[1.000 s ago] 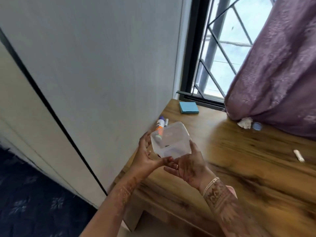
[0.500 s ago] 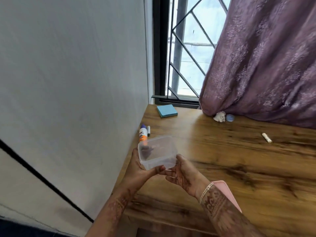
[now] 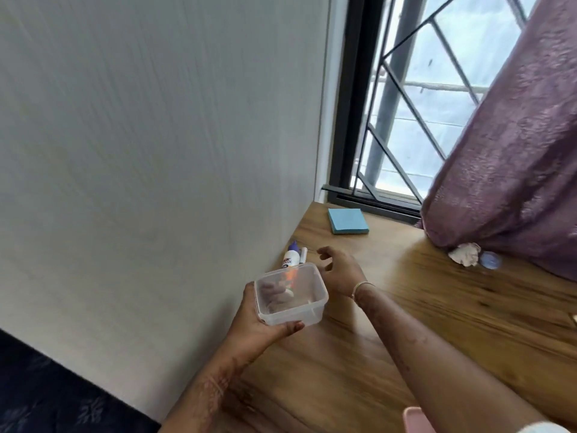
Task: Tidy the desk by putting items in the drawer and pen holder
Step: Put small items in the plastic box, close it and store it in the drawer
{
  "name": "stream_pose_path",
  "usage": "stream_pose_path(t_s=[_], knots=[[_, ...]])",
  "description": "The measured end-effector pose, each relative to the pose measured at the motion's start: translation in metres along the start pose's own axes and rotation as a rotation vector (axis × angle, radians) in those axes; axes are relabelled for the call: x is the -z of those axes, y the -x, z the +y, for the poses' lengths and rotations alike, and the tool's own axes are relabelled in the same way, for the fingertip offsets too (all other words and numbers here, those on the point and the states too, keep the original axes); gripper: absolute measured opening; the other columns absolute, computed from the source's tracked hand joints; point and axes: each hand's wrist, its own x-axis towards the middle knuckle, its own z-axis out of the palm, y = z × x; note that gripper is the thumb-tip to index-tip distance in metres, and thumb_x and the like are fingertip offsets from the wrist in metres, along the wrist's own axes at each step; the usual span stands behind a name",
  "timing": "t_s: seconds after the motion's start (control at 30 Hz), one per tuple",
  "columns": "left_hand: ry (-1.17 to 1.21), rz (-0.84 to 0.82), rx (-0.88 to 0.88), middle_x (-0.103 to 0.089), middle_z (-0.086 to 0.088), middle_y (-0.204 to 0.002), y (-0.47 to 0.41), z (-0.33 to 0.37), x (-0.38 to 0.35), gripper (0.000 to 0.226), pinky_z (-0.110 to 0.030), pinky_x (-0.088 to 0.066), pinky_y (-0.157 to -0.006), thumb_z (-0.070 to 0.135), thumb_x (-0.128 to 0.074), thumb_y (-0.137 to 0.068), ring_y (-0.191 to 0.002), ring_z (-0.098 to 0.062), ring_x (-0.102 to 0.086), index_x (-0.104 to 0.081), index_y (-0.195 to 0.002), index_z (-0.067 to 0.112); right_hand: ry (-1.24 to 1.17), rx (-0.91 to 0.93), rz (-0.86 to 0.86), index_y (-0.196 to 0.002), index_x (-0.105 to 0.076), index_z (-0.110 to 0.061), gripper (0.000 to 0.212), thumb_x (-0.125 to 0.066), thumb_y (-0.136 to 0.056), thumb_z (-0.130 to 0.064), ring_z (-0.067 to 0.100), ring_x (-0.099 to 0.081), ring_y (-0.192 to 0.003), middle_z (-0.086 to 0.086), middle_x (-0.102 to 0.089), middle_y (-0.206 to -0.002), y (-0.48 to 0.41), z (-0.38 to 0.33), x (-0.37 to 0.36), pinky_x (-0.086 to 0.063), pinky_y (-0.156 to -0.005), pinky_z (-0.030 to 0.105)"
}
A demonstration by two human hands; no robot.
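Observation:
My left hand [image 3: 259, 326] grips a clear plastic container [image 3: 290, 295] from below, above the wooden desk [image 3: 421, 332] near its left edge. My right hand [image 3: 340, 270] hovers just behind the container with its fingers loosely spread, holding nothing, a short way from a glue bottle [image 3: 291, 257] with a purple cap and a white marker [image 3: 303, 255]. Both lie against the wall, partly hidden behind the container. A blue sticky-note pad [image 3: 348, 221] lies farther back by the window.
A crumpled paper [image 3: 466, 254] and a small blue cap [image 3: 490, 260] sit at the foot of the purple curtain [image 3: 512, 170]. A pink object [image 3: 416, 420] shows at the bottom edge. The white wall [image 3: 156, 151] borders the desk's left side.
My right hand has let go of the container and moved forward toward the glue bottle and marker. My left hand alone now holds the container. The view has shifted.

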Motion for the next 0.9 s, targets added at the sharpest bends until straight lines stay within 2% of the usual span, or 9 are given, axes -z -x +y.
stream_pose_path(t_s=[0.1, 0.17, 0.33, 0.5, 0.57, 0.63, 0.73, 0.8, 0.9], knots=[[0.008, 0.01, 0.009, -0.063, -0.011, -0.119, 0.0, -0.002, 0.0, 0.077, -0.023, -0.053, -0.084, -0.003, -0.089, -0.055, -0.108, -0.017, -0.065, -0.046, -0.119, 0.007, 0.147, 0.049, -0.073, -0.144, -0.039, -0.02, 0.068, -0.066, -0.083, -0.033, 0.026, -0.046, -0.127, 0.005, -0.048, -0.142, -0.023, 0.004, -0.012, -0.038, -0.106, 0.035], [0.011, 0.02, 0.013, -0.063, -0.011, -0.12, 0.0, -0.003, 0.001, 0.077, -0.024, -0.053, -0.087, -0.006, -0.088, -0.057, -0.11, -0.017, -0.065, -0.045, -0.12, 0.005, 0.195, 0.081, -0.107, -0.147, -0.033, -0.02, 0.075, -0.067, -0.082, -0.037, 0.029, -0.042, -0.131, 0.007, -0.045, -0.145, -0.035, 0.005, -0.018, -0.036, -0.108, 0.037], [0.032, 0.051, 0.027, -0.061, -0.016, -0.126, 0.001, -0.007, 0.001, 0.076, -0.035, -0.052, -0.096, -0.012, -0.083, -0.06, -0.115, -0.022, -0.062, -0.041, -0.123, -0.002, 0.258, 0.164, -0.05, -0.134, -0.048, -0.018, 0.051, -0.062, -0.087, -0.032, 0.031, -0.049, -0.121, 0.009, -0.057, -0.132, -0.047, 0.007, -0.022, -0.038, -0.102, 0.037], [0.018, 0.02, 0.043, -0.064, -0.01, -0.122, -0.002, -0.005, 0.0, 0.077, -0.026, -0.054, -0.089, -0.005, -0.087, -0.059, -0.112, -0.015, -0.064, -0.044, -0.122, 0.007, 0.238, 0.184, -0.063, -0.12, -0.058, -0.015, 0.037, -0.065, -0.087, -0.029, 0.029, -0.053, -0.114, 0.007, -0.056, -0.123, -0.041, 0.013, -0.016, -0.041, -0.097, 0.034], [0.004, -0.001, 0.05, -0.065, -0.007, -0.12, -0.003, -0.001, -0.002, 0.078, -0.02, -0.052, -0.085, 0.0, -0.089, -0.058, -0.109, -0.01, -0.064, -0.045, -0.122, 0.012, 0.267, 0.171, -0.115, -0.129, -0.052, -0.013, 0.051, -0.068, -0.085, -0.033, 0.03, -0.051, -0.117, 0.007, -0.049, -0.131, -0.04, 0.011, -0.012, -0.041, -0.1, 0.036], [-0.006, -0.008, 0.047, -0.065, -0.005, -0.118, -0.002, 0.002, -0.002, 0.079, -0.018, -0.052, -0.083, 0.004, -0.091, -0.056, -0.108, -0.008, -0.065, -0.046, -0.121, 0.015, 0.28, 0.155, -0.149, -0.142, -0.039, -0.016, 0.066, -0.066, -0.086, -0.037, 0.033, -0.047, -0.124, 0.009, -0.042, -0.141, -0.041, 0.005, -0.01, -0.04, -0.103, 0.04], [-0.025, -0.016, 0.052, -0.064, 0.002, -0.118, 0.002, 0.007, 0.0, 0.079, -0.017, -0.052, -0.082, 0.01, -0.092, -0.056, -0.107, -0.005, -0.064, -0.047, -0.12, 0.022, 0.388, 0.185, -0.218, -0.15, -0.023, -0.031, 0.07, -0.057, -0.09, -0.044, 0.035, -0.042, -0.129, 0.007, -0.035, -0.147, -0.044, -0.002, -0.015, -0.04, -0.105, 0.044], [-0.025, -0.011, 0.056, -0.064, 0.006, -0.117, 0.007, 0.009, 0.003, 0.078, -0.014, -0.051, -0.08, 0.01, -0.092, -0.057, -0.107, -0.002, -0.063, -0.046, -0.12, 0.022, 0.434, 0.19, -0.215, -0.147, -0.028, -0.035, 0.062, -0.055, -0.091, -0.044, 0.034, -0.045, -0.125, 0.006, -0.039, -0.144, -0.045, -0.003, -0.019, -0.042, -0.101, 0.045], [-0.032, 0.009, 0.058, -0.063, 0.007, -0.117, 0.015, 0.011, 0.008, 0.078, -0.012, -0.05, -0.079, 0.006, -0.091, -0.058, -0.104, 0.003, -0.063, -0.046, -0.12, 0.02, 0.436, 0.213, -0.102, -0.134, -0.047, -0.031, 0.043, -0.053, -0.093, -0.038, 0.035, -0.052, -0.113, 0.009, -0.054, -0.126, -0.045, -0.003, -0.024, -0.047, -0.092, 0.041]])
